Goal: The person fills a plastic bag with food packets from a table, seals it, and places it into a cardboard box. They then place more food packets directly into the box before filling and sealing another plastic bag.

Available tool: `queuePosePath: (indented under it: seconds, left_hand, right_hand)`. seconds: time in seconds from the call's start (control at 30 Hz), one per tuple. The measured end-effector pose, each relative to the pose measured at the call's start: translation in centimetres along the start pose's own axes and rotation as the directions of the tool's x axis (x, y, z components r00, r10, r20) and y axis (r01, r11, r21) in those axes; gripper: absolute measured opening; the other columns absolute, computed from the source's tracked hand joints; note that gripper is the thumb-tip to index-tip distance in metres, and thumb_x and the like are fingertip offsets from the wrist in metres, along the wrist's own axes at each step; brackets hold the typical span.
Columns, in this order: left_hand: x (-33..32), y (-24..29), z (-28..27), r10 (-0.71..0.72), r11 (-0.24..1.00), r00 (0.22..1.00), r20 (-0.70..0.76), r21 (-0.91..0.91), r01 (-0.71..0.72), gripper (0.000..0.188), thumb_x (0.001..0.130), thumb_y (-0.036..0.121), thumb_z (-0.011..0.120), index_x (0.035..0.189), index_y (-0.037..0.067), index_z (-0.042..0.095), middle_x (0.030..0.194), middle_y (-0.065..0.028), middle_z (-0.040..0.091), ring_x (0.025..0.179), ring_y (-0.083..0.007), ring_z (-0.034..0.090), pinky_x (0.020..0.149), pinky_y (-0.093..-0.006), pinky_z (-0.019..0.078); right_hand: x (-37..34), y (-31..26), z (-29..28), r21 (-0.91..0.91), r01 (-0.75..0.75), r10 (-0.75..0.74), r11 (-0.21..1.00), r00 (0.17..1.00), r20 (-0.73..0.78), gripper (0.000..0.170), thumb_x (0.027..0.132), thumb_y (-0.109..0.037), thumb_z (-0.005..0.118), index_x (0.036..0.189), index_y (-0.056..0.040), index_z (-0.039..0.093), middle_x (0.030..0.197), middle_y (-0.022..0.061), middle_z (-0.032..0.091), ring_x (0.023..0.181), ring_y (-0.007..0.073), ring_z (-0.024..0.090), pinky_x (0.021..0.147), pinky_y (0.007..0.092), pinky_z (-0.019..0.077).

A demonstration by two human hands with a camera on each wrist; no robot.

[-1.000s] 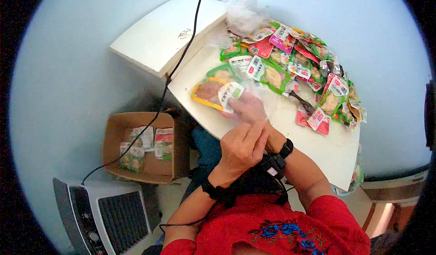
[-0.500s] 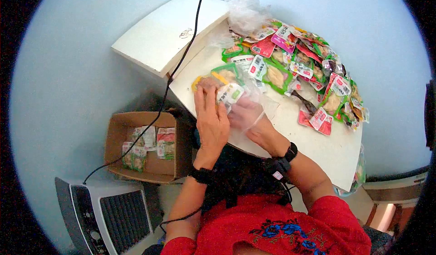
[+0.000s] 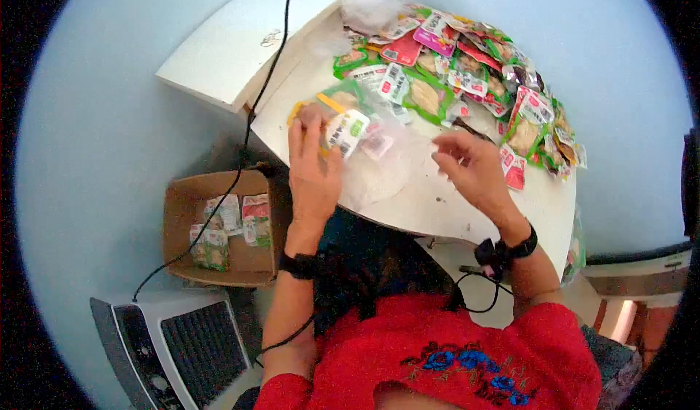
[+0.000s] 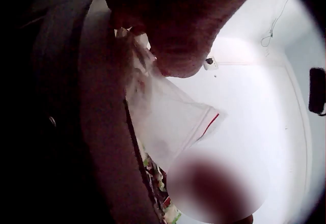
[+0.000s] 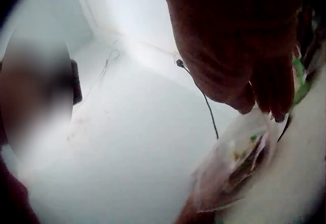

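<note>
While the white table (image 3: 452, 206) spreads out under the clear bag (image 3: 379, 180), the cardboard box (image 3: 177, 227) sits lower down, off to the left of that bag, with packets inside it. And there's the big one, the heap of food packets (image 3: 474, 67), piled beyond the bag and round to its right!

Now to the hands: the left hand (image 3: 315, 184) is in at the bag's left side, index and middle fingers fairly straight and parted, resting on the yellow-edged packet (image 3: 348, 129). Whether the thumb grips from beneath, I can't tell. Over on the bag's right, the right hand (image 3: 474, 173) is raised, fingers loosely bent, a gap between thumb and forefinger, and nothing visible in its grasp.

That yellow-edged packet lies at the bag's far left part, a green-edged packet (image 3: 343, 100) just beyond it; how far either is inside the film, I can't make out. Smaller again, a pink-marked packet (image 3: 377, 141) shows at the bag's far side.

It looks to me like the middle of handling packets at the bag, the left steadying, the right free. The next move calls for a firm left hand, the film kept from creasing, and a careful pinch from the right fingertips
</note>
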State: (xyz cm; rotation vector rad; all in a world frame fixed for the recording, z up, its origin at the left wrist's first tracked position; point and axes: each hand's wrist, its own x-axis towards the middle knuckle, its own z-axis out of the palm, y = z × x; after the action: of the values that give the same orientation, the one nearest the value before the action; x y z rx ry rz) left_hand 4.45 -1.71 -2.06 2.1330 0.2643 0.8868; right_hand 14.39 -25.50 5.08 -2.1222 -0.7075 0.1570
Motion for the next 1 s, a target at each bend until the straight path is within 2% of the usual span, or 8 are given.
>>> queuePosePath:
  seconds: [0.03, 0.17, 0.27, 0.37, 0.47, 0.53, 0.77, 1.0]
  left_hand:
    - [0.0, 0.0, -0.2, 0.012, 0.999, 1.0, 0.014, 0.034, -0.013, 0.057, 0.087, 0.008, 0.061, 0.14, 0.001, 0.044, 0.144, -0.0319, 0.037, 0.136, -0.0478, 0.032, 0.112, -0.0463, 0.0296]
    - [-0.4, 0.1, -0.8, 0.033, 0.995, 0.999, 0.015, 0.089, -0.035, 0.058, 0.088, 0.012, 0.057, 0.142, -0.001, 0.04, 0.148, -0.0271, 0.037, 0.14, -0.041, 0.033, 0.115, -0.0444, 0.027]
    - [-1.6, 1.1, -1.9, 0.086, 0.991, 0.995, 0.059, 0.099, -0.091, 0.063, 0.087, 0.015, 0.063, 0.143, -0.002, 0.039, 0.148, -0.0307, 0.034, 0.14, -0.045, 0.029, 0.115, -0.0477, 0.0262]
    - [-3.2, 3.5, -3.3, 0.203, 0.963, 0.958, 0.202, 0.137, -0.233, 0.071, 0.083, 0.024, 0.071, 0.143, 0.0, 0.04, 0.149, -0.0289, 0.034, 0.141, -0.0434, 0.03, 0.114, -0.0494, 0.0273]
    - [-4.6, 4.3, -3.2, 0.314, 0.899, 0.893, 0.324, 0.201, -0.389, 0.082, 0.076, 0.032, 0.078, 0.142, 0.001, 0.042, 0.15, -0.0266, 0.035, 0.14, -0.0438, 0.031, 0.113, -0.0516, 0.0291]
    - [-5.5, 4.4, -2.5, 0.329, 0.868, 0.868, 0.373, 0.243, -0.434, 0.088, 0.072, 0.037, 0.081, 0.142, 0.001, 0.042, 0.15, -0.0263, 0.036, 0.14, -0.0468, 0.031, 0.113, -0.0526, 0.029]
    - [-5.1, 4.1, -1.5, 0.381, 0.834, 0.907, 0.179, 0.356, -0.421, 0.046, 0.081, 0.004, 0.069, 0.126, 0.002, 0.059, 0.136, -0.0202, 0.053, 0.128, -0.0421, 0.049, 0.102, -0.0479, 0.0449]
    - [-2.0, 6.4, -3.5, 0.207, 0.967, 0.977, 0.042, 0.14, -0.211, 0.025, 0.091, 0.005, 0.061, 0.115, -0.001, 0.066, 0.117, -0.0193, 0.066, 0.113, -0.0363, 0.061, 0.096, -0.0409, 0.0488]
  right_hand:
    - [0.3, 1.0, 0.0, -0.056, 0.137, -0.141, 0.989, 0.988, -0.064, 0.04, 0.08, -0.016, 0.075, 0.114, 0.0002, 0.065, 0.089, 0.0123, 0.068, 0.07, 0.0196, 0.064, 0.065, 0.033, 0.0523]
    - [0.9, 1.5, 0.6, -0.153, 0.178, -0.179, 0.972, 0.984, 0.009, 0.058, 0.079, -0.031, 0.076, 0.126, -0.0012, 0.057, 0.095, 0.0136, 0.068, 0.073, 0.0221, 0.065, 0.068, 0.0361, 0.053]
    - [1.9, 1.1, 1.2, -0.185, 0.134, -0.128, 0.974, 0.991, 0.047, 0.043, 0.085, -0.014, 0.071, 0.125, -0.0022, 0.059, 0.083, 0.0069, 0.067, 0.074, 0.0134, 0.064, 0.061, 0.0281, 0.052]
    - [2.9, 1.5, 1.3, 0.039, -0.042, 0.038, 0.998, 0.994, 0.103, 0.032, 0.089, -0.01, 0.064, 0.12, -0.0019, 0.062, 0.074, 0.0047, 0.065, 0.063, 0.0111, 0.061, 0.057, 0.0262, 0.0511]
    - [3.1, 1.6, 1.6, 0.171, 0.006, -0.013, 0.985, 0.999, 0.039, 0.024, 0.089, -0.009, 0.06, 0.111, -0.0054, 0.069, 0.066, 0.0101, 0.067, 0.057, 0.016, 0.065, 0.054, 0.0314, 0.0536]
    - [3.1, 1.5, 1.4, 0.212, -0.03, 0.017, 0.977, 0.998, 0.066, 0.024, 0.091, -0.007, 0.057, 0.111, -0.0038, 0.069, 0.071, 0.0052, 0.066, 0.059, 0.0103, 0.062, 0.054, 0.0257, 0.0516]
    - [3.3, 1.3, 0.1, 0.248, -0.027, -0.008, 0.968, 0.99, 0.141, 0.026, 0.088, 0.0, 0.054, 0.109, -0.0021, 0.07, 0.075, 0.0033, 0.066, 0.066, 0.0086, 0.063, 0.061, 0.0244, 0.0529]
    - [5.4, 1.0, -2.0, -0.039, 0.524, -0.517, 0.851, 0.848, 0.115, 0.016, 0.082, 0.0, 0.071, 0.098, -0.0024, 0.071, 0.088, 0.0067, 0.068, 0.079, 0.0143, 0.064, 0.063, 0.0271, 0.0501]
